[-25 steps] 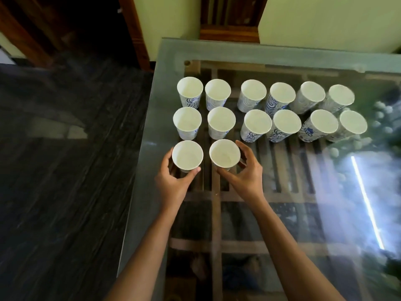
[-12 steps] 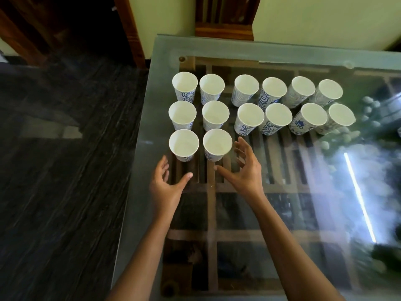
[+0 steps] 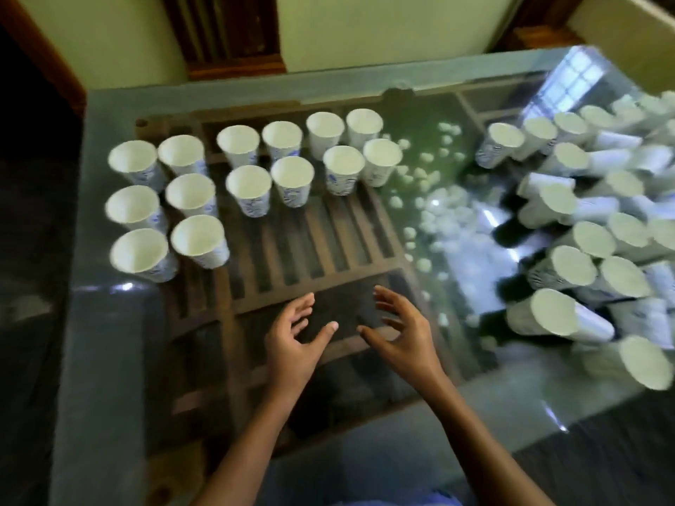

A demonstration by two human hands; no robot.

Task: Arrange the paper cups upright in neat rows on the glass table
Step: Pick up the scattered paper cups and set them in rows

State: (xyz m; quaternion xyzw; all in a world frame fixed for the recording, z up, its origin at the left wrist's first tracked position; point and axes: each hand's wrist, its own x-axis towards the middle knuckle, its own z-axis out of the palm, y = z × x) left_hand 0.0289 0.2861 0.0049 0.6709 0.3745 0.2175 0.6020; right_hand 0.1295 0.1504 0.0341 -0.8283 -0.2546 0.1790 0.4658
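White paper cups [image 3: 248, 184] upright in rows, far left on glass table [image 3: 102, 359]; jumbled pile [image 3: 569, 264] at right. Near side: left hand [image 3: 292, 345], right hand [image 3: 405, 337], fingers spread, empty.

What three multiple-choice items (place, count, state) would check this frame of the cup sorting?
1. The tipped cup pile lies: A) at the left edge of the glass table B) on its right side C) on the floor.
2. The nearest upright row holds: A) two cups B) four C) six.
3. The left hand and right hand are: A) each gripping a cup B) open, holding nothing C) pressing flat on cups.
Answers: B, the pile fills the right of the view; A, only two cups stand there; B, both are spread above bare glass.
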